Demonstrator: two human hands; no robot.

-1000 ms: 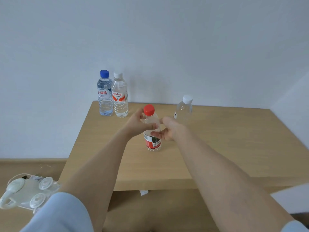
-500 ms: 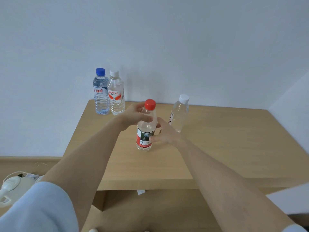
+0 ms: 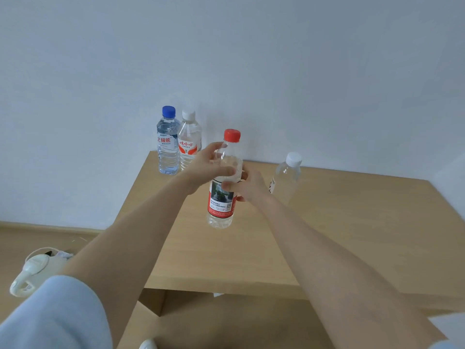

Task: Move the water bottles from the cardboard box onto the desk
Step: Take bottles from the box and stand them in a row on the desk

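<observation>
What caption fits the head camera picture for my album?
Left hand and right hand grip the red-capped bottle at the desk, near a blue-capped bottle and two white-capped bottles.

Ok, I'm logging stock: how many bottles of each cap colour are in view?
Blue-cap bottle: 1
White-cap bottles: 2, the back one and the right one
Red-cap bottle: 1
Total: 4

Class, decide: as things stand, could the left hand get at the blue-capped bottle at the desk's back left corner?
Probably, once freed. The left hand grips the red-capped bottle, which the right hand also holds. The blue-capped bottle stands just beyond it, with nothing between.
</observation>
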